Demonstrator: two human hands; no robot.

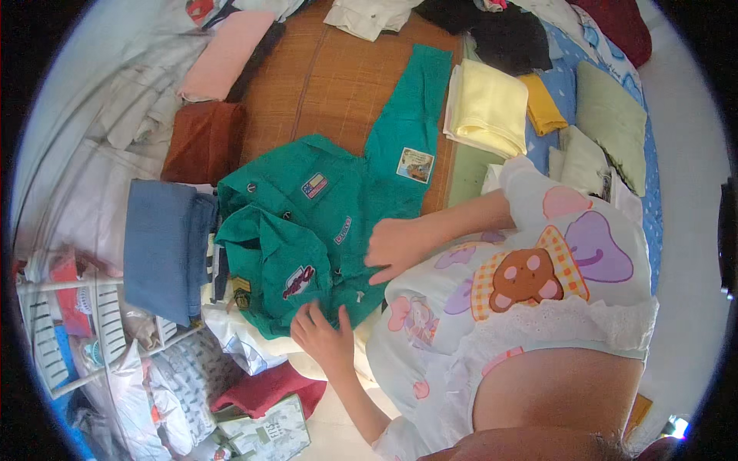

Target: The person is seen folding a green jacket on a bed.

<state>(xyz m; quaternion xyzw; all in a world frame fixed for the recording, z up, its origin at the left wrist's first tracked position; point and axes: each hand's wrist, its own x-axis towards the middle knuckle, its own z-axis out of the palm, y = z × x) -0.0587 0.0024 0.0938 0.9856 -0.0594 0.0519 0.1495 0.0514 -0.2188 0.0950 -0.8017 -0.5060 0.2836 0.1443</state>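
A green long-sleeved jacket (346,190) with sewn-on patches and dark round buttons lies before me. One sleeve (412,109) stretches away over a brown mat (340,69), while the nearer part is bunched in folds. My right hand (398,248) rests on the side of the jacket nearest me, knuckles up and fingers curled under; whether cloth is pinched in them is hidden. At the lower edge, my left hand (326,337) touches the fabric below a dark red lettered patch (298,282), its thumb and fingers apart.
A folded yellow cloth (490,106) lies right of the sleeve. On the left are folded blue (164,248), rust-brown (202,141) and pink (230,55) cloths. A white rack (106,311) stands lower left, near a printed bag (268,429). A pale green cushion (611,127) is at right.
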